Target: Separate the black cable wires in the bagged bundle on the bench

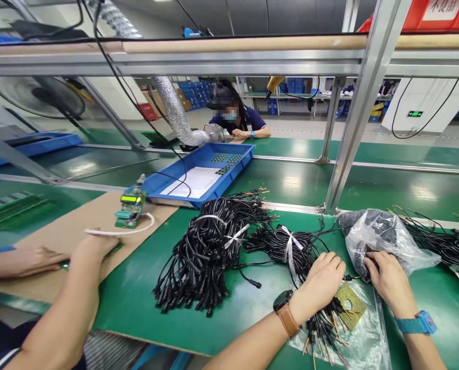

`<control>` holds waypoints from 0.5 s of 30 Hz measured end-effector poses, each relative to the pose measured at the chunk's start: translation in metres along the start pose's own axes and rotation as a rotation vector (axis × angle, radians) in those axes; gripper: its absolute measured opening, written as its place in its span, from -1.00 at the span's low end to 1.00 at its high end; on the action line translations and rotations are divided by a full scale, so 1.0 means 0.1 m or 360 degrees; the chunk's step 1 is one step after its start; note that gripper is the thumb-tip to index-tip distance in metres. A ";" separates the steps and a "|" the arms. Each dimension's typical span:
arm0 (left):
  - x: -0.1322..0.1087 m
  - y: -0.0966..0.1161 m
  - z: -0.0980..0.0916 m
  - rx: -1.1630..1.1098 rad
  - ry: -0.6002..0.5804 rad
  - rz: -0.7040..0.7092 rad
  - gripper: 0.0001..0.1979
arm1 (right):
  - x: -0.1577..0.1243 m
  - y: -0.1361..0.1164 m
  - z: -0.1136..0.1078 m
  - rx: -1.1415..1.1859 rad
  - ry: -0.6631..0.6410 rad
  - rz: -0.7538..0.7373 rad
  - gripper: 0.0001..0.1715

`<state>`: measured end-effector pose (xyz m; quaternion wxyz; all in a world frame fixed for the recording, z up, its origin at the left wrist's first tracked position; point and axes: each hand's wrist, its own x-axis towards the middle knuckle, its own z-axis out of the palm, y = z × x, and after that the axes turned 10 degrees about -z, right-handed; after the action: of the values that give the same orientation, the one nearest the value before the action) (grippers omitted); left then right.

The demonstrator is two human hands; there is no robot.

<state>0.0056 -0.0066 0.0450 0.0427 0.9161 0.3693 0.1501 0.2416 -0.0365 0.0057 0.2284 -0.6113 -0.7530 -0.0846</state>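
My left hand [320,282], with a watch on its wrist, has its fingers curled together around a black cable [348,278] whose end pokes out beside the fingertips. Under that wrist lie cables with black connectors and bare coloured wire ends [325,329]. At the clear plastic bag [371,228] of dark small parts, my right hand [387,280] bends its fingers in at the opening. What its fingertips grip is hidden. Between my hands a yellowish square sponge [350,304] with a hole rests on a flat clear plastic bag [371,339].
Tied black cable bundles [210,252] lie left of my hands, another [453,249] at far right. A co-worker's arms [68,293] reach in from the left near a small circuit board with a lit display [131,203]. A blue tray [168,199] and a metal frame post [352,128] stand behind.
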 end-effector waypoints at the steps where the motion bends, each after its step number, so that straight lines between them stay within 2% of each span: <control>1: 0.00 0.01 0.01 0.0045 0.0003 -0.0023 -0.87 | -0.01 0.01 -0.01 0.0003 -0.0007 -0.0004 -0.67; 5: -0.01 0.02 0.00 0.0165 0.0000 -0.0082 -0.91 | -0.03 0.08 -0.01 0.0049 -0.0045 -0.0081 -0.70; 8: 0.00 0.00 -0.02 0.0149 -0.0002 -0.0048 -0.91 | -0.02 0.12 -0.01 0.0058 -0.0041 -0.0085 -0.74; 11: 0.01 -0.05 -0.08 0.0003 -0.0004 0.0045 -0.87 | -0.01 0.09 -0.04 0.0062 -0.0022 -0.0073 -0.78; 15: -0.03 -0.15 -0.16 -0.0285 -0.0123 0.0198 -0.85 | 0.02 0.01 -0.09 0.0052 -0.0019 -0.0065 -0.78</control>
<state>-0.0116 0.0010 0.0570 0.1291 0.9349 0.2949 0.1495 0.2447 -0.0381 0.0143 0.2320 -0.5924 -0.7680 -0.0733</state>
